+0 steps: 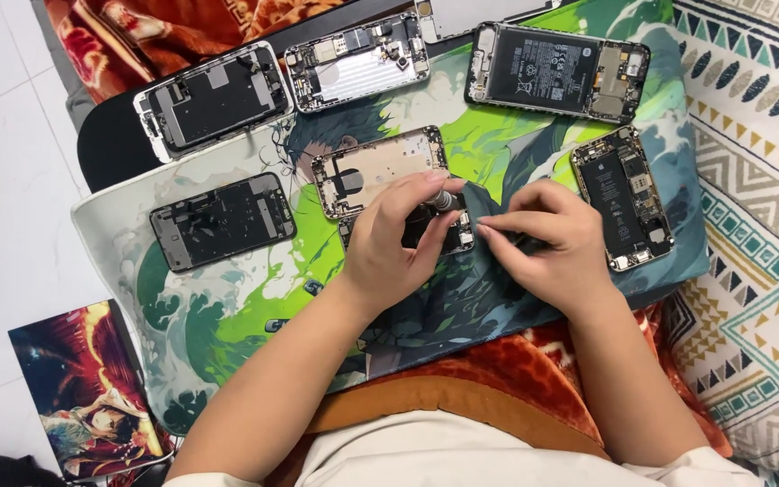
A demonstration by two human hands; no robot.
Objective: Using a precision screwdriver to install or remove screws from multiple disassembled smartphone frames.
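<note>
1. Closest to the camera is the cream shirt hem (462,451) and the two forearms coming up from it, resting on an orange blanket (498,361) across the lap.
2. Left hand (389,239) is curled tight round a small silver-tipped screwdriver (444,200). The thumb and fingers are fully closed on the shaft, and the tip pokes out up and to the right of the knuckles.
3. Right hand (547,239) is pinched almost shut on something thin and dark. Can't tell what it is, maybe a flex strip or tweezers, too hidden to say.
4. The thing being worked on is the opened phone (448,230) sitting right under and between both hands, touching the left fingertips. Its long axis seems to run left-right, but most of it is covered, so don't quote me. The left hand is the nearer one; the right comes in from its right end.
5. Counts: besides that one, six gutted phone bodies sit on the printed mat (227,307). One gold frame (380,167) is just above the left hand, one with a battery (624,198) just right of the right hand, one dark (223,221) well off left, and three sit along the far edge (214,99) (358,59) (556,70).
6. One screwdriver, two hands, plus a couple of tiny dark bits (315,287) just left of the left wrist.
</note>
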